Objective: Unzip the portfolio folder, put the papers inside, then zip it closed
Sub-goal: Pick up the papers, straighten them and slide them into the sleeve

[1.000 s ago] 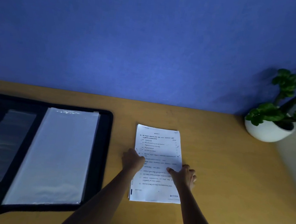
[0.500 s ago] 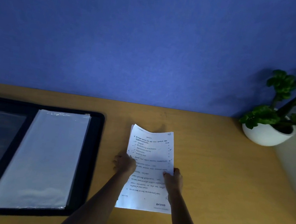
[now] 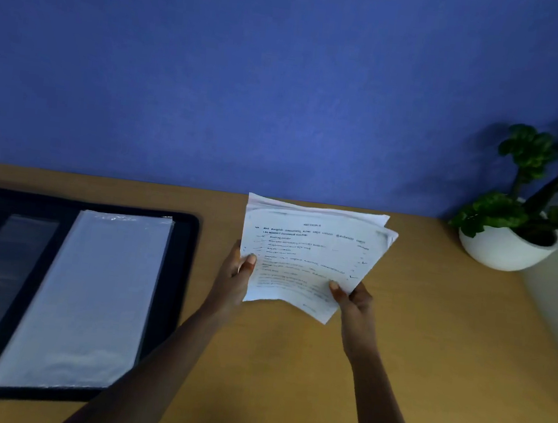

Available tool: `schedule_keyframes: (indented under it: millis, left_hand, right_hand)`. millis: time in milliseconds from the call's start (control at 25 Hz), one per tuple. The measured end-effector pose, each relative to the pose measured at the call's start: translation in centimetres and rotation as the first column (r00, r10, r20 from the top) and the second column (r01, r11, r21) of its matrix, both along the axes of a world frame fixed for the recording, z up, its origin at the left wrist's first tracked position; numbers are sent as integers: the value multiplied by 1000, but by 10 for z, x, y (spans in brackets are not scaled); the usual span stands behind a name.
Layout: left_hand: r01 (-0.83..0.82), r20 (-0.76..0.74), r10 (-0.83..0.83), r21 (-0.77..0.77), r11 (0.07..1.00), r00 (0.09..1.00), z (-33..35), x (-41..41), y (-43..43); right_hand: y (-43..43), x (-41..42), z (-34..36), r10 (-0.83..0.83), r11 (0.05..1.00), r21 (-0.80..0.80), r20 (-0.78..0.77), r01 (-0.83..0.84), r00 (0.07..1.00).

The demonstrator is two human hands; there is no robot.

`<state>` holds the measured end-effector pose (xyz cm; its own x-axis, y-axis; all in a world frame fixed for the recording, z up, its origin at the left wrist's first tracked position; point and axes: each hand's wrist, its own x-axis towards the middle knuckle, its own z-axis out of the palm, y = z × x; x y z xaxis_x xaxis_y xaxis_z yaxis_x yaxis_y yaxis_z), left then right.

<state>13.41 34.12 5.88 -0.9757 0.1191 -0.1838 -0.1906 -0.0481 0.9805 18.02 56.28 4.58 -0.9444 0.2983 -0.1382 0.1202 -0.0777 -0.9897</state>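
Note:
A stack of printed white papers (image 3: 311, 252) is held up off the wooden desk, tilted toward me, its sheets slightly fanned at the top. My left hand (image 3: 234, 275) grips the stack's left edge with the thumb on top. My right hand (image 3: 353, 298) pinches its lower right corner. The black portfolio folder (image 3: 182, 270) lies open flat on the desk at the left, with clear plastic sleeves (image 3: 89, 298) on its right half and a dark pocket on its left half.
A white bowl-shaped pot with a green plant (image 3: 508, 242) stands at the desk's back right corner. A blue wall rises behind the wooden desk (image 3: 426, 364). The desk's front edge runs along the lower right.
The papers lay flat on the desk under both hands; now both hands have lifted them off the surface and tilted them up, a little to the right.

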Motion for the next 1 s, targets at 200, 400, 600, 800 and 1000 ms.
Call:
schedule_keyframes:
  millis: [200,400,600,800,1000]
  left_hand:
    - [62,-61,-63,-30,998,996,-7,10,-9]
    - [44,-84,-56,-138,989,995,-16,4,-4]
    - [-58,-52,45,-284,957,998,-16,-16,0]
    - [63,469,90,-300,952,878,-19,-32,-6]
    - [-208,760,142,-8,978,634,-34,-2,-5]
  right_hand:
    - [3,11,-12,19,1000,-3,-41,-20,999]
    - [-4,15,-23,-18,1000,-3,20,18,1000]
    - [-5,9,-24,-37,991,134,78,26,996]
    - [22,4,5,139,989,22,251,-149,958]
    - [24,44,13,194,837,-547,235,-36,952]
